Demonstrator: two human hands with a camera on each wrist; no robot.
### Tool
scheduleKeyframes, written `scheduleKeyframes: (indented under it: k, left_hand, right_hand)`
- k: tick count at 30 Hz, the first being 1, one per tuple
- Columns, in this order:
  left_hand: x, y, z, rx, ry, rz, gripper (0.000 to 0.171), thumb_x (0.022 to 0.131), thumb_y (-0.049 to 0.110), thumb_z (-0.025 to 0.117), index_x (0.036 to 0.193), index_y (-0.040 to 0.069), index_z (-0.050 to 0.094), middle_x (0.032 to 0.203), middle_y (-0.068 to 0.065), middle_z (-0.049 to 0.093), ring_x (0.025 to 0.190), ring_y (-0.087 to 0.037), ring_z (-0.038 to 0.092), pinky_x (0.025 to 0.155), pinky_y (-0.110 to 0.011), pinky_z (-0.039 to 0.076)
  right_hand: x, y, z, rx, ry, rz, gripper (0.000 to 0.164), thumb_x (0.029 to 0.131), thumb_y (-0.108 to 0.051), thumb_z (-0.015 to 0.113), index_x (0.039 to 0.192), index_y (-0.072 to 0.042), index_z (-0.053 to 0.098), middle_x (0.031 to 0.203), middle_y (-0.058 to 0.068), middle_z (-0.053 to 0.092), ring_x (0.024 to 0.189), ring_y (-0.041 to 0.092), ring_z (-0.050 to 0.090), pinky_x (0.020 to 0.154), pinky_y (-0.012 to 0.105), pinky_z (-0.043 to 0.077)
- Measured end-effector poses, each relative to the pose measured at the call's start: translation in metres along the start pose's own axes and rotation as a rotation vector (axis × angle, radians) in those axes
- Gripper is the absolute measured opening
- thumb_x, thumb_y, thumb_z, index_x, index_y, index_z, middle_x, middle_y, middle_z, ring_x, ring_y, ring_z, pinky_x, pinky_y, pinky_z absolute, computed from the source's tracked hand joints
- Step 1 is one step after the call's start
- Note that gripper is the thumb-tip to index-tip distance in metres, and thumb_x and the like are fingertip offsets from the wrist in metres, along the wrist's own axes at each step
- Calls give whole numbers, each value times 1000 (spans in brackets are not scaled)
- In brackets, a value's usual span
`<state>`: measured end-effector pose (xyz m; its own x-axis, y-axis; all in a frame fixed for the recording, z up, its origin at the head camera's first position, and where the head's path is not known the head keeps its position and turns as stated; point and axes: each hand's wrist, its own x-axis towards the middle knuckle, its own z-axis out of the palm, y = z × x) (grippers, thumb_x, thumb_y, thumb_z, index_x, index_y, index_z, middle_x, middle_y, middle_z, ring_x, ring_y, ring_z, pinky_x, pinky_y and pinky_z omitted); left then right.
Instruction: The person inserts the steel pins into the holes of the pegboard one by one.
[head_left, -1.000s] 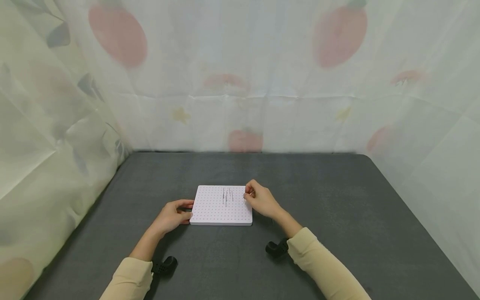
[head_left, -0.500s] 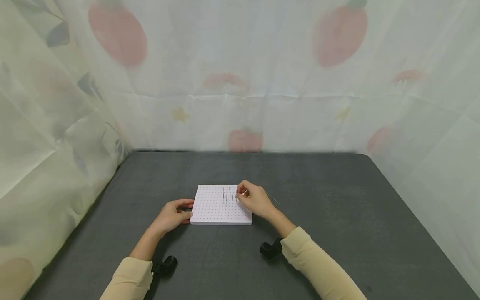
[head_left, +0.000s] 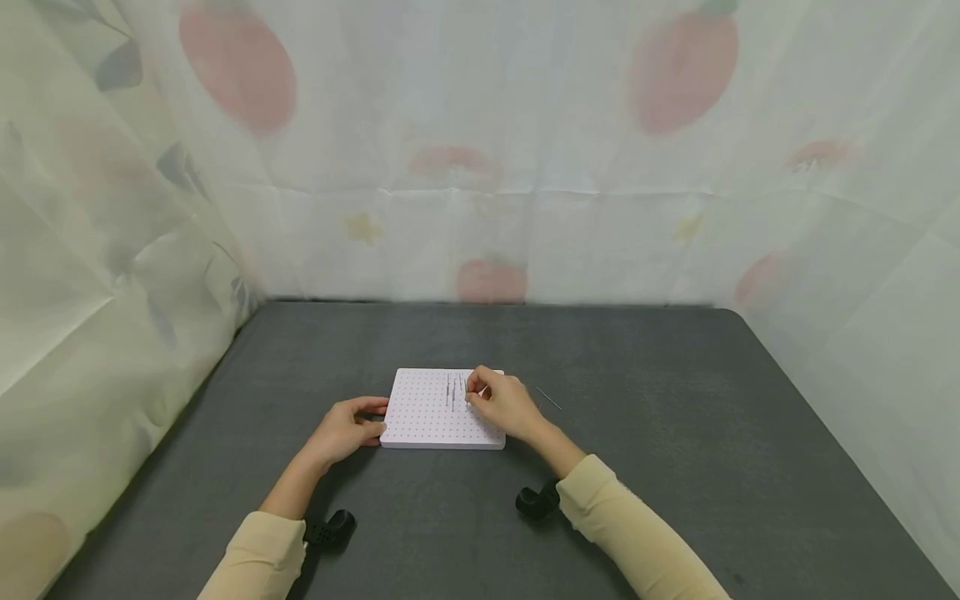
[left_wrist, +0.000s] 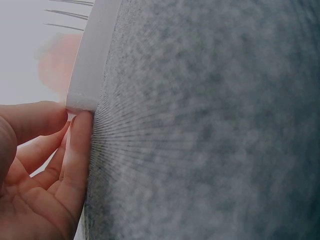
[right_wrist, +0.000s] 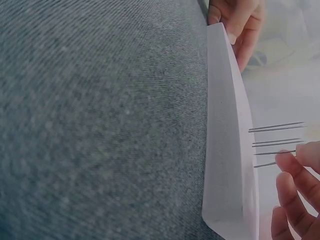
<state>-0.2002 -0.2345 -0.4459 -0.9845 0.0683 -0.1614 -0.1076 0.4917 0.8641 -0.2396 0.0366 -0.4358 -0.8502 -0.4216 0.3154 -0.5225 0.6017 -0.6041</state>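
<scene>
Now the right hand (head_left: 506, 404), a second ago at the white board's (head_left: 422, 422) right edge, has moved left and pinches a thin rod (right_wrist: 270, 153) beside the standing rods (head_left: 453, 398), so it apparently joins that far-side cluster; the left hand (head_left: 341, 429) grips the board's left end on the dark table (head_left: 427, 533).

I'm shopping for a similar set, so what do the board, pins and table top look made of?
Board: probably matte plastic, with even white edge, rounded corners. Pins: likely metal, as thin, straight, grey; shine unclear. Table top: apparently dull cloth, showing fine ribs like a weave.
</scene>
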Motion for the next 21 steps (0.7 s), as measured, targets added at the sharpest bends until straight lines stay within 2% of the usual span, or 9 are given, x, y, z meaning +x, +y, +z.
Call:
scheduleKeyframes:
  k: [21]
  left_hand:
    - [1, -2, -1, -3, -4, 3, 45, 84, 2, 61, 127, -1, 51, 120, -19, 54, 84, -17, 61, 69, -32, 56]
  right_hand:
    - [-2, 1, 6, -43, -27, -21, 5, 83, -13, 62, 84, -17, 59, 71, -9, 59, 66, 3, 54, 56, 18, 43]
